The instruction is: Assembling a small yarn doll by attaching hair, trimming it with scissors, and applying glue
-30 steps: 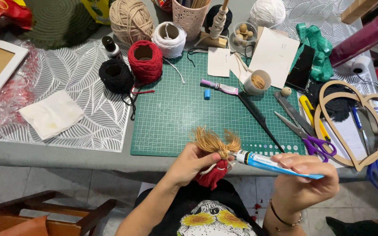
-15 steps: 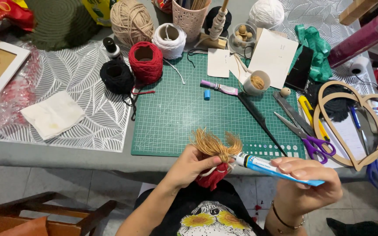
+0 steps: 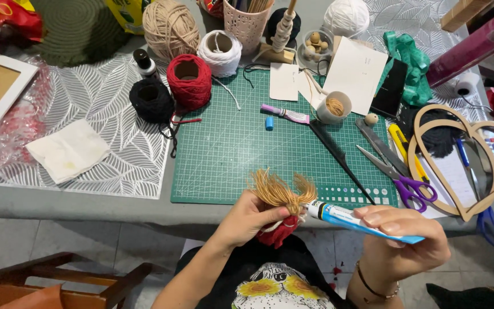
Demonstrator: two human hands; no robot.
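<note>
1. Holding a small yarn doll (image 3: 278, 214) just off the near edge of the surface (image 3: 87, 209), the left hand (image 3: 253, 217) has its grip closed round the doll's middle, thumb across the front and fingers curled behind.
2. The doll's tan, frayed hair fans out above the fingers and a red yarn skirt hangs below them; it sits over the person's lap, in front of the green cutting mat (image 3: 247, 149).
3. The right hand (image 3: 401, 243) has its grip wrapped round a blue-and-white glue tube (image 3: 355, 222), whose nozzle end touches the doll at the hairline.
4. Handling, as I judge it: the doll looks very light and soft, so it will squash and shed strands if pinched hard; the bound waist seems the firmest place to hold. The tube looks pliable and will likely ooze under a firm squeeze, so a light hold near its tail suits it.
5. Hard to see: the doll's body and any face are covered by the left fingers, and the nozzle tip is buried in the hair, so whether glue is coming out cannot be told.
6. On the mat lie a blue cap (image 3: 269, 122) and a pink tube (image 3: 286, 113), well apart from both hands; purple-handled scissors (image 3: 393, 171) lie to the right.
</note>
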